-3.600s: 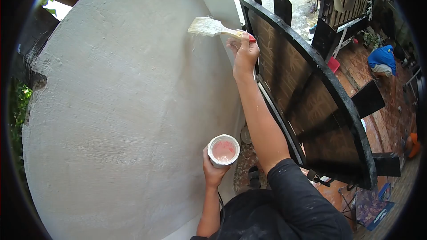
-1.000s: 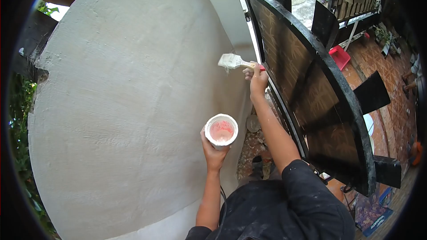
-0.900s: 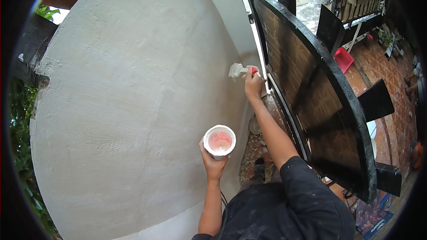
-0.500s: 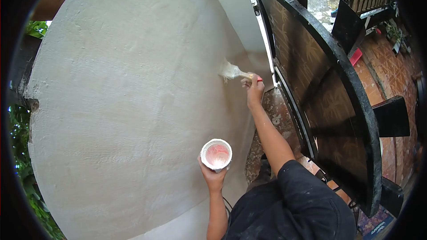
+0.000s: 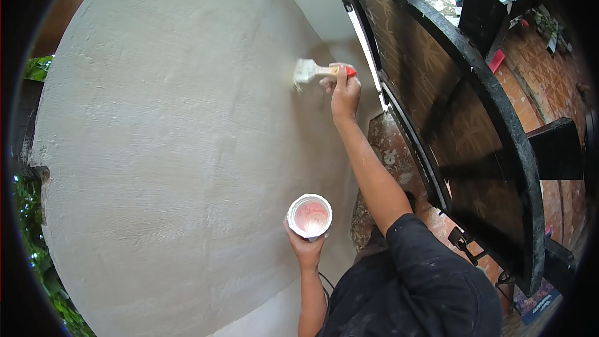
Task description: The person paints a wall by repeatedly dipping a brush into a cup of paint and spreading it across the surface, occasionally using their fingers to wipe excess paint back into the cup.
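Note:
My right hand (image 5: pixel 345 90) is closed round the handle of a paintbrush (image 5: pixel 307 71) with a red handle end. The white-coated bristles point left and meet or nearly meet the pale wall (image 5: pixel 175 125); exact contact is hard to tell. Lower down, my left hand (image 5: pixel 304 243) grips a white paint cup (image 5: pixel 309 217) from below and the side. Its mouth faces up and shows pinkish residue and a whitish patch inside. The rim is smeared with white paint.
A black metal gate (image 5: pixel 462 65) with dark patterned panels stands close on my right. Beyond it lies an orange tiled floor (image 5: pixel 524 81) with a red dustpan-like object (image 5: pixel 496 61). Green leaves (image 5: pixel 31 218) show past the wall's left edge.
My right hand has moved the paintbrush up and a little left along the wall. The cup in my left hand has shifted slightly right in view as the camera moved.

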Available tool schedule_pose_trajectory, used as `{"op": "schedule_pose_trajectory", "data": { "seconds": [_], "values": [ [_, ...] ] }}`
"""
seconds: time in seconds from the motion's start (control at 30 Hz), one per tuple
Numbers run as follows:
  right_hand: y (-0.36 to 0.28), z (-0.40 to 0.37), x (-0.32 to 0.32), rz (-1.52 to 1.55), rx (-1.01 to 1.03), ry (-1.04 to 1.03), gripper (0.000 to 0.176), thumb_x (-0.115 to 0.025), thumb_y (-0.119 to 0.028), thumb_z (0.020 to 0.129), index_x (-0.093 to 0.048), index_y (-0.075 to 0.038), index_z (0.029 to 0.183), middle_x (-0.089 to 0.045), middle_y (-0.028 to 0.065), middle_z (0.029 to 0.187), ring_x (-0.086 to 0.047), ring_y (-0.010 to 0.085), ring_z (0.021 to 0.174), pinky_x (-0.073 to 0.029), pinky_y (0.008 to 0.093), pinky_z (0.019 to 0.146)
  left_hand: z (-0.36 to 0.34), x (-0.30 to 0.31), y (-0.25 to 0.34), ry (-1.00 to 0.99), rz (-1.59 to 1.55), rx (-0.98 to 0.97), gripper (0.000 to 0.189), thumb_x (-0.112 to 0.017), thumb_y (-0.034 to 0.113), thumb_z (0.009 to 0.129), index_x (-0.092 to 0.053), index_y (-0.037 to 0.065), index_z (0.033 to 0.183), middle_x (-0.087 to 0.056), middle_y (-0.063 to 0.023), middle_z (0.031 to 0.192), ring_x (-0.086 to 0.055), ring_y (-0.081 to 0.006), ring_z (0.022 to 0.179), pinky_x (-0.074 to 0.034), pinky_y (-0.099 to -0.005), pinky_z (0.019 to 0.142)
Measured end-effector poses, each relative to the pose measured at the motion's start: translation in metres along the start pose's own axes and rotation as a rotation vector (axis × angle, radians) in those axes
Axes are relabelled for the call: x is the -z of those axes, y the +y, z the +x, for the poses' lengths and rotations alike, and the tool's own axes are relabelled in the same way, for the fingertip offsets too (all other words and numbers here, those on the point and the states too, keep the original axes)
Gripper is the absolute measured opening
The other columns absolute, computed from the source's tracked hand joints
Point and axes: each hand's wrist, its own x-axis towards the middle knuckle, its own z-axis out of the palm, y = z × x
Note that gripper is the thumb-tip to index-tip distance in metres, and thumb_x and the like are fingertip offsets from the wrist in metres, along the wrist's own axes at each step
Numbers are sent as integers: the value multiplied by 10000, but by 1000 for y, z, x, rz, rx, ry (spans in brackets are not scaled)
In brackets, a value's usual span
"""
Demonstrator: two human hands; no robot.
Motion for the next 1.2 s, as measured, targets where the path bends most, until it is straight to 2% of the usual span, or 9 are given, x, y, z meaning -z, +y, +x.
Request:
{"op": "schedule_pose_trajectory", "data": {
  "seconds": [0.17, 0.23, 0.47, 0.57, 0.63, 0.8, 0.97, 1.13, 1.2],
  "values": [
    [-14, 10, -15, 566, -74, -29, 324, -452, -297, 1054, -597, -8, 1041, -651, 46, 692, -609, 118, 584, -464, 242, 540, 4, -11, -1, -61, -3, -49, 859, -787, -89, 625, -383, 20, 1375, -519, -111, 1298, -535, -229, 1209, -427, -373, 1053],
    [17, 9, 12, 55, 27, -80, 336, -440, -285, 1064, -623, -5, 1033, -663, 65, 721, -595, 130, 575, -466, 265, 545, 7, -14, -1, -72, -19, -54, 879, -782, -93, 601, -381, 20, 1374, -516, -110, 1290, -524, -231, 1209, -412, -363, 1057],
    [25, 1, 36, -562, 322, -43, 224, -527, -212, 1000, -626, -14, 966, -651, 190, 678, -693, 345, 674, -513, 422, 597, 10, -24, 6, -129, -64, -55, 859, -785, -70, 610, -392, 17, 1369, -515, -111, 1291, -518, -228, 1205, -393, -351, 1059],
    [-50, -13, -26, -307, 370, -55, 241, -532, -231, 1002, -627, -21, 931, -644, 176, 662, -684, 350, 648, -508, 418, 574, 12, -28, 3, -149, -30, -64, 872, -802, -52, 620, -383, 16, 1382, -508, -112, 1305, -509, -229, 1220, -387, -349, 1064],
    [-91, -16, -56, -5, 303, -45, 287, -522, -273, 1024, -634, -28, 925, -666, 84, 644, -674, 160, 583, -499, 335, 531, 9, -26, -1, -118, 25, -127, 879, -814, -23, 643, -372, 15, 1402, -506, -114, 1317, -507, -236, 1230, -398, -369, 1065],
    [-64, 8, -60, 527, -27, -42, 358, -481, -334, 1049, -627, -10, 1010, -635, 45, 686, -590, 93, 563, -467, 233, 520, 9, -19, -15, -122, -88, -119, 834, -845, 83, 747, -371, 32, 1430, -510, -107, 1358, -532, -244, 1224, -433, -400, 1059],
    [40, 4, 20, 21, -101, -36, 367, -489, -332, 1035, -648, -27, 907, -665, 52, 663, -610, 111, 552, -477, 258, 516, 22, -10, -42, -112, 18, -304, 832, -836, 33, 732, -383, 35, 1430, -514, -104, 1344, -547, -230, 1185, -420, -386, 1036],
    [27, 26, 36, -500, 276, -11, 312, -514, -274, 1006, -609, -26, 843, -672, 128, 643, -709, 257, 624, -517, 364, 556, 28, -18, -21, -166, -132, -91, 817, -833, 16, 712, -401, 31, 1405, -558, -94, 1244, -561, -209, 1116, -422, -368, 1010],
    [-26, 18, 2, -263, 297, -69, 282, -509, -260, 1005, -572, -13, 885, -625, 147, 596, -687, 315, 620, -499, 405, 545, 32, -23, -23, -215, -100, -169, 784, -828, 85, 753, -398, 31, 1407, -565, -103, 1237, -568, -206, 1104, -431, -362, 998]
  ]
}}
